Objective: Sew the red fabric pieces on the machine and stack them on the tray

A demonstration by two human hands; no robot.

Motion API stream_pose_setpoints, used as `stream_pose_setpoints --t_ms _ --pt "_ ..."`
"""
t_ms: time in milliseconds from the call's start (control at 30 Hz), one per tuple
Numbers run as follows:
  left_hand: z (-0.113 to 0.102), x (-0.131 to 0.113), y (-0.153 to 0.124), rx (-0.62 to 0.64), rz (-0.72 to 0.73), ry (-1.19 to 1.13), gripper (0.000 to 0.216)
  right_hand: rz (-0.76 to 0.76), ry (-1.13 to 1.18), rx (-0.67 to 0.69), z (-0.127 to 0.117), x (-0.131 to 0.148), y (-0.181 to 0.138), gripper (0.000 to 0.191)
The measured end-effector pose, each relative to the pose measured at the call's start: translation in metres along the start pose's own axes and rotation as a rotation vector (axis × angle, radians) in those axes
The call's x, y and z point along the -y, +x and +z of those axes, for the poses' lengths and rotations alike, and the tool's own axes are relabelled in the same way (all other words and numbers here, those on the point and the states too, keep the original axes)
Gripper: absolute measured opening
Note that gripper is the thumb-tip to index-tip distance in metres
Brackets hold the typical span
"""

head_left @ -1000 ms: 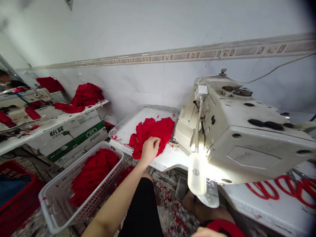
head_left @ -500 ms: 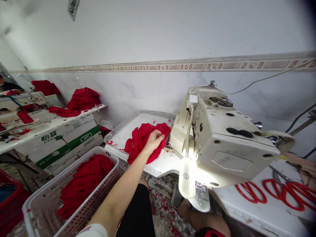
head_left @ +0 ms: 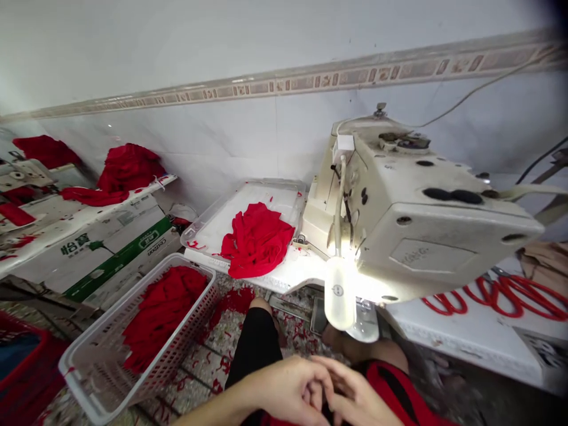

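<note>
My left hand [head_left: 290, 384] and my right hand [head_left: 357, 393] meet over my lap at the bottom edge. Their fingers are curled and touch each other; whatever lies between them is hidden. Under and beside them is red and black cloth [head_left: 390, 387] on my lap. Ahead of the hands, a crumpled pile of red fabric [head_left: 260, 239] lies on the white machine table, partly over a clear shallow plastic tray [head_left: 206, 219]. To the right of that pile stands a cream sewing machine [head_left: 426, 236] with its lamp [head_left: 339, 293] lit.
A white plastic basket [head_left: 80, 358] holding red fabric pieces stands on the floor at left. Several red-handled scissors [head_left: 510, 296] lie on the table's right side. Another table [head_left: 146, 189] with red cloth is at far left. Red scraps [head_left: 231, 302] litter the floor.
My left hand has let go of the red fabric pile and come back to my lap. My right hand has come into view beside it. The view has tilted down.
</note>
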State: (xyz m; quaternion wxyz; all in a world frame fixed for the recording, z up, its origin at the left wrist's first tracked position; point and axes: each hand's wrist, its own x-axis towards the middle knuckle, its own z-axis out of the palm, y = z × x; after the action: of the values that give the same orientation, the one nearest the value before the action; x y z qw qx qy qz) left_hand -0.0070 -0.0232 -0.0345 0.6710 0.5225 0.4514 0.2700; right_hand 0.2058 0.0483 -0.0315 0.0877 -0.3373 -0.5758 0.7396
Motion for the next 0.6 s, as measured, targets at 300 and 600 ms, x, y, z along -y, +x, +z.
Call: stream_pose_setpoints --t_ms 300,600 --pt "-0.057 -0.033 -0.038 -0.009 -0.084 0.081 0.042 -0.101 -0.166 -0.084 -0.025 0.028 -0.010 0.037" --pt "-0.022 -0.059 0.008 -0.006 0.020 0.190 0.038 -0.142 -0.262 -0.005 -0.034 0.037 -0.020 0.035"
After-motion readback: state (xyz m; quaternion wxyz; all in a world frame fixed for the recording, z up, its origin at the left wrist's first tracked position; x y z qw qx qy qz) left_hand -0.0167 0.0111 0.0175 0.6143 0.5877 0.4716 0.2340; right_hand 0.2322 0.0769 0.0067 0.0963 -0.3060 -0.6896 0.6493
